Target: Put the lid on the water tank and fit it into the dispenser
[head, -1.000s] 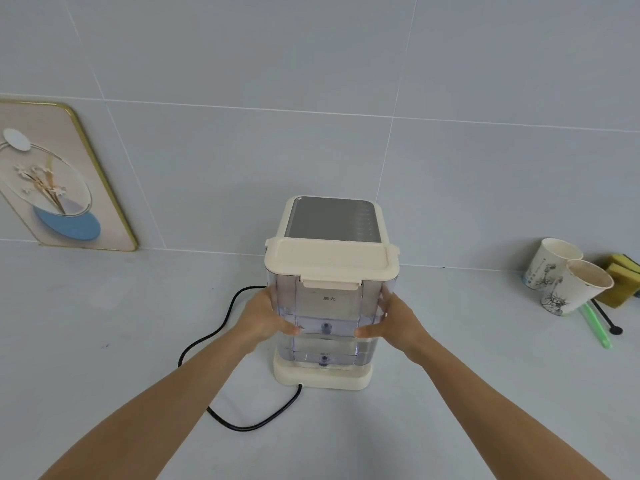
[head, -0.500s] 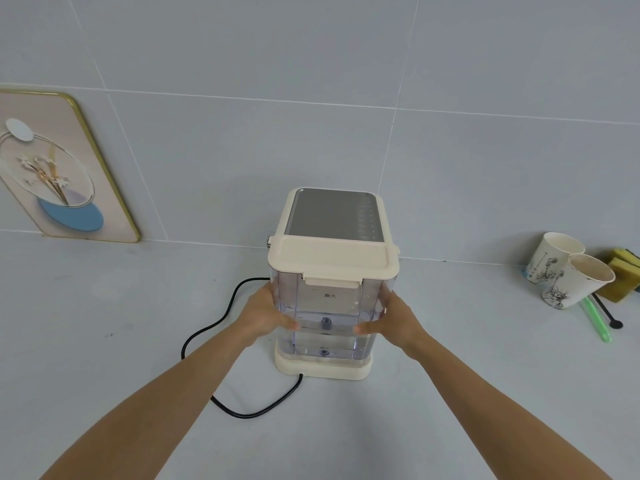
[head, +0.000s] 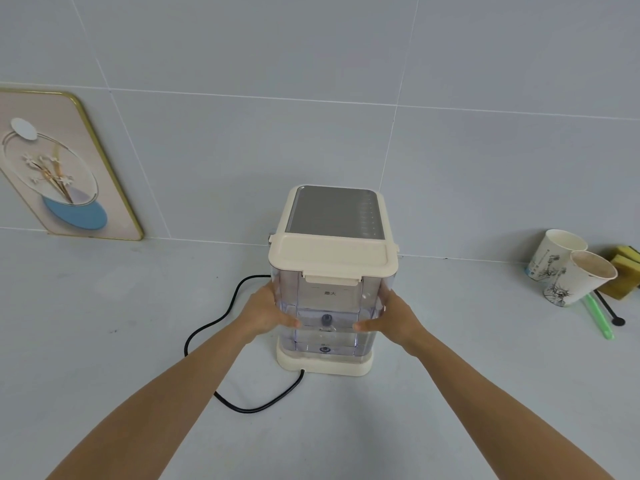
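The clear water tank (head: 329, 306) stands upright on the cream base of the dispenser (head: 325, 367), flush against the dispenser body with its grey top panel (head: 332, 213). A cream lid (head: 330, 256) sits flat on the tank, its front latch down. My left hand (head: 265, 313) grips the tank's left wall and my right hand (head: 391, 318) grips its right wall, thumbs on the front face. A little water shows in the tank's lower part.
A black power cord (head: 221, 327) loops over the grey counter left of and in front of the base. Two paper cups (head: 571, 271), yellow sponges (head: 623, 268), a green straw (head: 597, 318) and a black stirrer lie at the right. A framed picture (head: 59, 171) leans on the tiled wall at left.
The tank has come down a little and now sits lower on the base. Both hands kept their grip on its sides.
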A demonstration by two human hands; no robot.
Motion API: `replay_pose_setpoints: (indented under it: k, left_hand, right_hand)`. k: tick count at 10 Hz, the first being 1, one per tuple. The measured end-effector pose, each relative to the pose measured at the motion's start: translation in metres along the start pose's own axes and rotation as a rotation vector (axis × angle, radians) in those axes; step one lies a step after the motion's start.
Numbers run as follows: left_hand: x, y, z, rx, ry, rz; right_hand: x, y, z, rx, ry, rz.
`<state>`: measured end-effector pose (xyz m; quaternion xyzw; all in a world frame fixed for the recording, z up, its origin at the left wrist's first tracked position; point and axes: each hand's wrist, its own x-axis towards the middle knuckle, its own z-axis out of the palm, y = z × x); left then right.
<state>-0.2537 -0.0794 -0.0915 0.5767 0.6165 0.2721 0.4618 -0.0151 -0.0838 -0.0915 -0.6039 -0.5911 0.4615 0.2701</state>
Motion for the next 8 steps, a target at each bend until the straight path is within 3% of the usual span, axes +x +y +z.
replay_pose_setpoints:
  k: [3, 5, 8]
  left_hand:
    - [-0.002, -0.003, 0.002, 0.015, 0.005, -0.006]
    - [-0.007, -0.001, 0.003, 0.180, 0.040, 0.060]
    - [-0.031, 0.018, 0.000, 0.281, 0.351, 0.314]
  right_hand:
    - [-0.002, -0.001, 0.001, -0.039, 0.004, 0.054]
    - [-0.008, -0.007, -0.002, -0.103, 0.009, 0.064]
    - [-0.030, -0.039, -0.017, -0.304, 0.137, -0.175]
